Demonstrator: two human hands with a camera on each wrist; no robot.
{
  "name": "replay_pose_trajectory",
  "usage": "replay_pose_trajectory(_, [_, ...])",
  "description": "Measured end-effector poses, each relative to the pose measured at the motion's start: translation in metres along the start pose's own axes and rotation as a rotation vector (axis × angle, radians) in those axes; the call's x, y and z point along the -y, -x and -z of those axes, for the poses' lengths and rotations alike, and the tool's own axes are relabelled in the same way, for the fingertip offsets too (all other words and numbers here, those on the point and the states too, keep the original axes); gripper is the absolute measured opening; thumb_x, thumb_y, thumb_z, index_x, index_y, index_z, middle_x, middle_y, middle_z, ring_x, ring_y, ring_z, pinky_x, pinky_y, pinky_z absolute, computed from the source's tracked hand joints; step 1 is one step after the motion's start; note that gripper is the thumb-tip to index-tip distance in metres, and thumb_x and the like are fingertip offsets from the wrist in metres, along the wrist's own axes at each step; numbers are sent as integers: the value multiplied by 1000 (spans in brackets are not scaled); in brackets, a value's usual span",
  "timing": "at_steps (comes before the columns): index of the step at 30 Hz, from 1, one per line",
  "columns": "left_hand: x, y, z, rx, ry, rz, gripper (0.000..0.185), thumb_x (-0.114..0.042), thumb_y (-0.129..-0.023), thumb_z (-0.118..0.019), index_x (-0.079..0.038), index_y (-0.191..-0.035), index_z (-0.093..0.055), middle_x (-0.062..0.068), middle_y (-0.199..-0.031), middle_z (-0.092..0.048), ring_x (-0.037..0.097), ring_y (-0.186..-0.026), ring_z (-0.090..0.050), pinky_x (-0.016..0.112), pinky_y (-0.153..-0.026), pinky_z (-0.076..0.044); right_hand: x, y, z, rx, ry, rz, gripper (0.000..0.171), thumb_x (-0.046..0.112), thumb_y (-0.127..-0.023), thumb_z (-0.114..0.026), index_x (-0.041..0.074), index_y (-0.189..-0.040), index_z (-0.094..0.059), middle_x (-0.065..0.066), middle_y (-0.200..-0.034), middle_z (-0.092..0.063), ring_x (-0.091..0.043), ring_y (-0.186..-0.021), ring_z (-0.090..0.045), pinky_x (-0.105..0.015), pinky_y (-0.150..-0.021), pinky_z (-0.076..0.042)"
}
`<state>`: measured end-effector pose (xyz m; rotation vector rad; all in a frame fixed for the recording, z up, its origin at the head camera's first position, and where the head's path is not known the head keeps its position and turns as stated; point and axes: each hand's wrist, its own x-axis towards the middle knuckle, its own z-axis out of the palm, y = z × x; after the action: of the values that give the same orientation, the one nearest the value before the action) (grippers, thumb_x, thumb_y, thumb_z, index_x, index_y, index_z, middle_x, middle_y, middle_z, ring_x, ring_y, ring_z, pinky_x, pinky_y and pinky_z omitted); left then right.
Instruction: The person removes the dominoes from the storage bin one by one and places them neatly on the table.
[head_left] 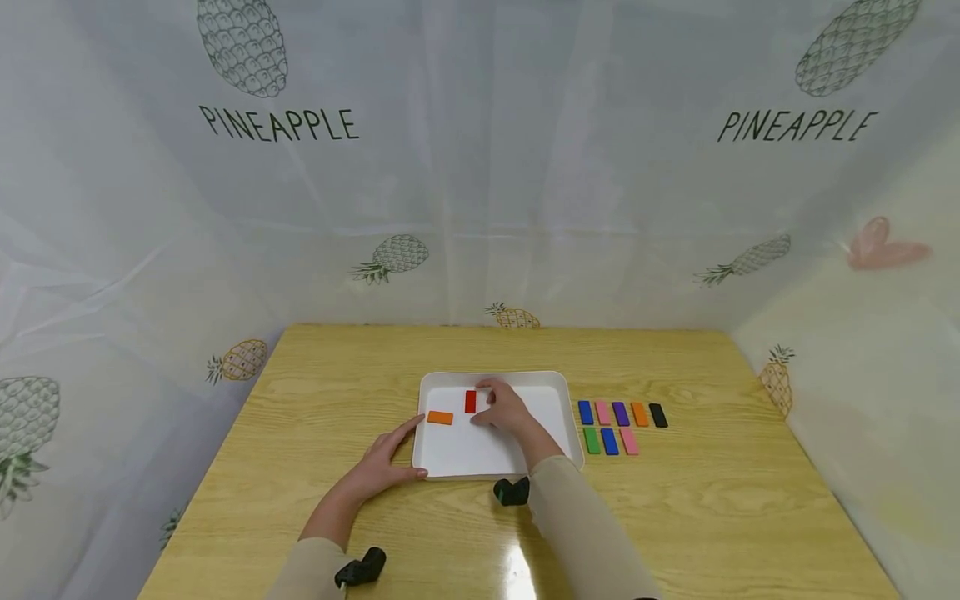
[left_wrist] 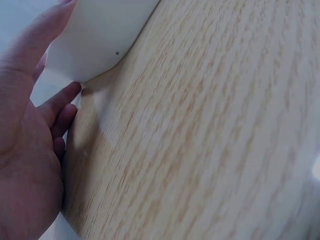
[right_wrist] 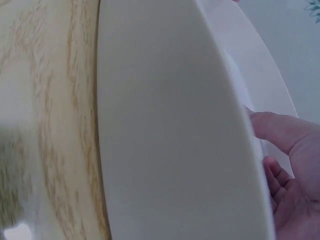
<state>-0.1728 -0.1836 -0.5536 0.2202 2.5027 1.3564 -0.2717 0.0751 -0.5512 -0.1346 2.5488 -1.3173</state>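
Desk (head_left: 315,400): I see bare wood all round the white tray (head_left: 543,383).
Left hand (head_left: 386,468): fingers straight, bracing the tray's near-left corner.
Right hand (head_left: 506,408): inside the tray, fingertips on the red block (head_left: 470,401); grip unclear.
Orange block (head_left: 440,417): just left.

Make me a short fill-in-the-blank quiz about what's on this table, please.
1. The white tray holds a red block and an ______ block.
2. The right hand is over the tray, at the ______ block.
3. The left hand rests against the tray's ______ edge.
4. Beside the tray lie ______ more blocks.

Missing words: orange; red; left; eight
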Motion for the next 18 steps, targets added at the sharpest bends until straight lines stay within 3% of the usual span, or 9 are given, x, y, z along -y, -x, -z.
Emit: replay_pose_trajectory(18, [0,1,0,-3,3,-1,90,-38,-75,-84,-36,-151,-36,8,-154,-33,37,-138,-25,69,-103,-21,8,3,-6,-80,184,8,46,18,-76,-85,12,-116,-65,-4,-91,-51,-21,-82,-47,-33,-70,-39])
